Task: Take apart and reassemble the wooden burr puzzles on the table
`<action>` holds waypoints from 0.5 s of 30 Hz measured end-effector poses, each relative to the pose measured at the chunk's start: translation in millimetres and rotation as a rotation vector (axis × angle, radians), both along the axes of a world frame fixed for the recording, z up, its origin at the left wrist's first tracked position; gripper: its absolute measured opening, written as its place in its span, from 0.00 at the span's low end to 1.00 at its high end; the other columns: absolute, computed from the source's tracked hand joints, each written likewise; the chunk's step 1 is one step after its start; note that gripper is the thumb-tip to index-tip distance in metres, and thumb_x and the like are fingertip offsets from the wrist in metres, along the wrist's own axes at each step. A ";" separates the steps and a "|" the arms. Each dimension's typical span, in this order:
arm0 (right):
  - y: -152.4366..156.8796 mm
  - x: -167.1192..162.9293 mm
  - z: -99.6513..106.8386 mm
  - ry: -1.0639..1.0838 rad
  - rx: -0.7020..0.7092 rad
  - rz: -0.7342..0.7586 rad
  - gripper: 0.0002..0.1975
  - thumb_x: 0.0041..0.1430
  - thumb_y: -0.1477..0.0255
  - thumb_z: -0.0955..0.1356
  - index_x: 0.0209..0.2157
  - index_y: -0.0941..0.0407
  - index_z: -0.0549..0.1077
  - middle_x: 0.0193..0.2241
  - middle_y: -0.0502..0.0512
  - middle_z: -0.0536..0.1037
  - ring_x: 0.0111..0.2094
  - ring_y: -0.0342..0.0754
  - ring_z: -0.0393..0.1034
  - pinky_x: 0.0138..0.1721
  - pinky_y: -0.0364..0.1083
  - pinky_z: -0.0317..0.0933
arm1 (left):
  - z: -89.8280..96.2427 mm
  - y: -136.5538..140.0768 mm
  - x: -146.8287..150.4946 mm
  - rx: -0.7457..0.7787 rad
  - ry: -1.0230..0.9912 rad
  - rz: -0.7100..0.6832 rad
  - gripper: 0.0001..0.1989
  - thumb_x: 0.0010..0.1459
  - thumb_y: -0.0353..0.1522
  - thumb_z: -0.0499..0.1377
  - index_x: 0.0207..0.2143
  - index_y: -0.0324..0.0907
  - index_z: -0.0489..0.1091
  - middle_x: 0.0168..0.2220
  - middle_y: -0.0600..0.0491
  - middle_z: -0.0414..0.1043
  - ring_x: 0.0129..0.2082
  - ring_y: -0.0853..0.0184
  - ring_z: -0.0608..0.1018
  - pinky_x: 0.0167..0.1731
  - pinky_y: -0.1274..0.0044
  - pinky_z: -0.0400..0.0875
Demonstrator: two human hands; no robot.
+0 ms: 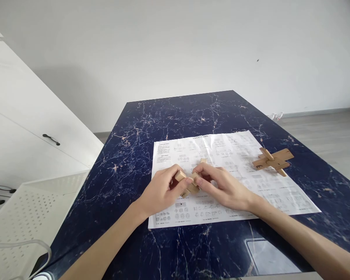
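Over the printed instruction sheet (pixel 221 194), my two hands meet around light wooden puzzle pieces (pixel 194 189). My left hand (pixel 164 187) is closed, its thumb and fingers pinching a wooden block at the left. My right hand (pixel 223 186) is closed too, gripping a piece between thumb and forefinger. The fingers partly hide how the pieces join. Another block end (pixel 203 160) sticks out beyond my right fingertips. To the right, a cross-shaped wooden puzzle assembly (pixel 274 160) lies on the sheet's edge and the table, apart from both hands.
The sheet lies on a dark blue marble-patterned table (pixel 163 120). A white cabinet (pixel 32 105) and a perforated white stand (pixel 20 214) with a cable (pixel 23 244) are at the left. Near the table's front edge is a pale rectangular object or reflection (pixel 270 256).
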State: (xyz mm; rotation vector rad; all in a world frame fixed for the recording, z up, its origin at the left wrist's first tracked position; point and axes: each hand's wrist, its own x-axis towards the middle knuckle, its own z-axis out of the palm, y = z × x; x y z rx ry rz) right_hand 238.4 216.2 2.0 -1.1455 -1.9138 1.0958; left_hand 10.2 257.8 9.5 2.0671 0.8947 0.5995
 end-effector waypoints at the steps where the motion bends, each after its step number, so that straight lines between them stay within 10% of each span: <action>1: -0.6 -0.6 -0.3 -0.019 0.021 0.003 0.11 0.75 0.62 0.61 0.42 0.55 0.67 0.27 0.48 0.71 0.26 0.44 0.62 0.29 0.45 0.55 | -0.2 -0.9 0.1 0.013 0.017 -0.027 0.18 0.72 0.44 0.56 0.32 0.43 0.63 0.23 0.60 0.65 0.21 0.73 0.65 0.23 0.79 0.59; 8: -4.1 -1.8 0.4 -0.099 0.152 0.064 0.17 0.75 0.61 0.60 0.31 0.53 0.60 0.24 0.46 0.65 0.25 0.43 0.57 0.29 0.45 0.52 | 0.7 -4.0 1.8 0.095 0.041 -0.098 0.23 0.74 0.41 0.49 0.25 0.42 0.57 0.21 0.60 0.58 0.20 0.73 0.61 0.24 0.77 0.55; 15: -8.0 -4.3 5.1 0.072 -0.036 0.131 0.22 0.74 0.58 0.58 0.26 0.52 0.55 0.21 0.44 0.56 0.23 0.42 0.50 0.26 0.45 0.48 | 1.2 -9.7 7.4 0.062 -0.098 -0.154 0.24 0.73 0.40 0.50 0.23 0.43 0.50 0.20 0.61 0.51 0.21 0.73 0.57 0.24 0.77 0.54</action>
